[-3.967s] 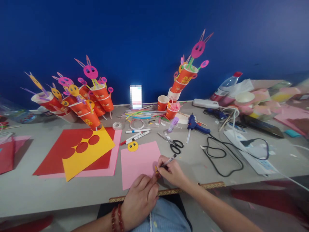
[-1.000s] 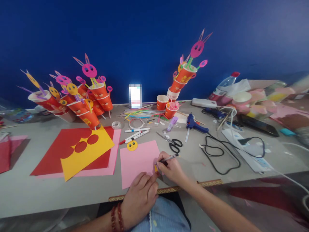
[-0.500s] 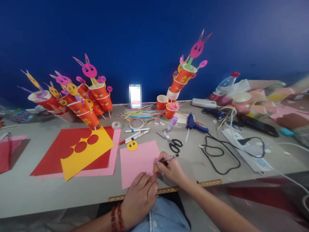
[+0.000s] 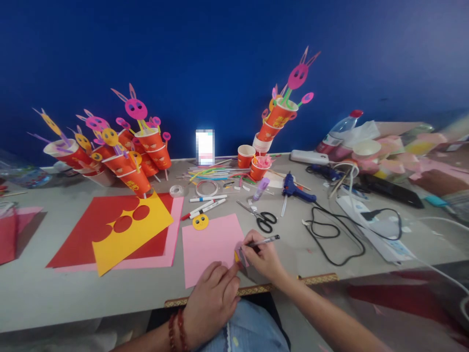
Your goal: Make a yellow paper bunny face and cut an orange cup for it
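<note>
My right hand (image 4: 262,256) grips a pen (image 4: 266,240) with a dark barrel and clear end, its tip over a small yellow paper piece (image 4: 237,256). My left hand (image 4: 216,288) lies palm down, fingers flat, at the lower edge of a pink sheet (image 4: 210,244). One of its fingertips touches the yellow piece, which my hands partly cover. At the sheet's top edge rests a yellow paper circle (image 4: 200,222) with a drawn face.
Scissors (image 4: 262,215), markers (image 4: 205,208) and a blue glue gun (image 4: 295,188) lie beyond the pink sheet. At left is a yellow sheet with holes (image 4: 128,244). Decorated red paper cups (image 4: 128,171) stand behind it. A power strip (image 4: 373,232) and cables are at right.
My right hand has shifted slightly right, and the pen leans over further, its back end now farther right. My left hand stays in place.
</note>
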`<state>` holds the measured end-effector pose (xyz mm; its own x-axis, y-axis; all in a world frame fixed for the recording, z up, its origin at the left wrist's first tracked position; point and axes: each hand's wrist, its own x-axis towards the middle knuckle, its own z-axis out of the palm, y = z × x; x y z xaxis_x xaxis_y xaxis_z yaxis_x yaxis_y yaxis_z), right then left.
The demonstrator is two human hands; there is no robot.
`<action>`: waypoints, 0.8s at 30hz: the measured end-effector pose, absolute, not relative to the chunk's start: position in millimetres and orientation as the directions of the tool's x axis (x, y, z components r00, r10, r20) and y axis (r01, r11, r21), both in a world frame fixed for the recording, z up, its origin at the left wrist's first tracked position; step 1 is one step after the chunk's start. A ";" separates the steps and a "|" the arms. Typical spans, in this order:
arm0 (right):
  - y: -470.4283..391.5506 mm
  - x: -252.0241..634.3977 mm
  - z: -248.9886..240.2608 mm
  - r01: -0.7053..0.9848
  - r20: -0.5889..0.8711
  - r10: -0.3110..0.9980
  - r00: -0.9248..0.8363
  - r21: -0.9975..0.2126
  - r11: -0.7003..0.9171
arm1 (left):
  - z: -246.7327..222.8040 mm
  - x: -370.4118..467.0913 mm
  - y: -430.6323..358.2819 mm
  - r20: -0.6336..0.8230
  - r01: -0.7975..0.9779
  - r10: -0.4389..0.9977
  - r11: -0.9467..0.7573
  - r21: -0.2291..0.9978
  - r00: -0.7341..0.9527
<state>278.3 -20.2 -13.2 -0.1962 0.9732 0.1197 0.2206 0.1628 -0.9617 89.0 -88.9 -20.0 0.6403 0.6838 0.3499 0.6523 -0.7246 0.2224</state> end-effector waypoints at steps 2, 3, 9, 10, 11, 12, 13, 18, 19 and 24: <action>-19.8 279.1 -12.8 0.237 0.122 0.975 -0.183 -0.958 0.164 | -20.1 88.8 -88.6 0.339 0.654 0.683 -0.726 0.213 0.647; -19.5 279.4 -12.7 0.255 0.129 0.976 -0.178 -0.951 0.172 | -20.3 88.7 -88.4 0.333 0.656 0.682 -0.726 0.207 0.651; -16.7 280.3 -14.4 0.350 0.200 0.955 -0.221 -0.897 0.269 | -15.8 87.5 -87.2 0.336 0.666 0.691 -0.717 0.206 0.641; -16.3 280.5 -14.8 0.366 0.212 0.950 -0.231 -0.885 0.287 | -13.3 86.5 -87.2 0.332 0.672 0.696 -0.712 0.203 0.636; -15.9 280.7 -15.2 0.383 0.225 0.945 -0.238 -0.872 0.304 | -10.4 85.3 -87.2 0.327 0.677 0.699 -0.709 0.198 0.636; -15.5 280.9 -15.4 0.399 0.236 0.941 -0.244 -0.859 0.319 | -7.5 83.7 -87.3 0.323 0.681 0.700 -0.707 0.190 0.637; -15.2 281.0 -15.4 0.414 0.242 0.937 -0.251 -0.848 0.330 | -4.8 81.9 -87.4 0.320 0.682 0.699 -0.708 0.184 0.639; -14.8 281.1 -11.5 0.430 0.236 0.933 -0.271 -0.838 0.336 | 1.4 73.2 -86.5 0.301 0.659 0.676 -0.732 0.174 0.672; -15.2 281.2 -10.7 0.416 0.233 0.935 -0.266 -0.848 0.330 | 1.2 72.3 -86.0 0.292 0.654 0.671 -0.738 0.167 0.682; -21.2 283.8 -11.2 0.255 0.121 0.959 -0.255 -0.949 0.187 | -2.2 71.0 -84.7 0.291 0.650 0.655 -0.749 0.128 0.697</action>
<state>283.8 -21.2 -11.2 -0.2554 0.9593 0.1208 0.2551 0.1874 -0.9486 71.0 -84.7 -2.2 0.6975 0.6549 0.2910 0.6498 -0.7492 0.1284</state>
